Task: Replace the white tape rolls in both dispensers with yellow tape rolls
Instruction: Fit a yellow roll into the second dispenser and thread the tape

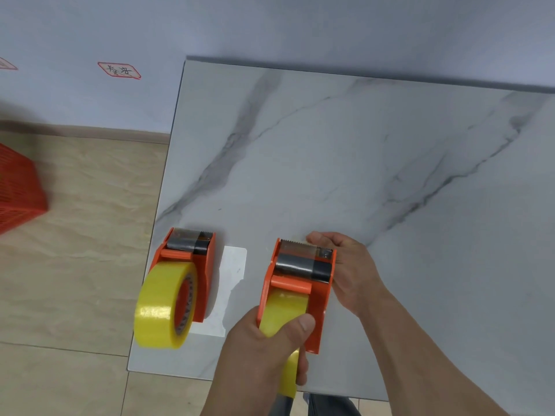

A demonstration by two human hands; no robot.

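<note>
Head view: left hand (264,340) is gripping yellow tape roll (283,307) seated in near dispenser (300,283); right hand (345,265) is cupping its far end, fingers curled. Second loaded dispenser (186,265) is sitting left of both hands.

- One head-worn view looks steeply down and forward from above the counter's (390,163) near edge.
- It sits close over the near left corner; floor (75,280) shows alongside.
</note>
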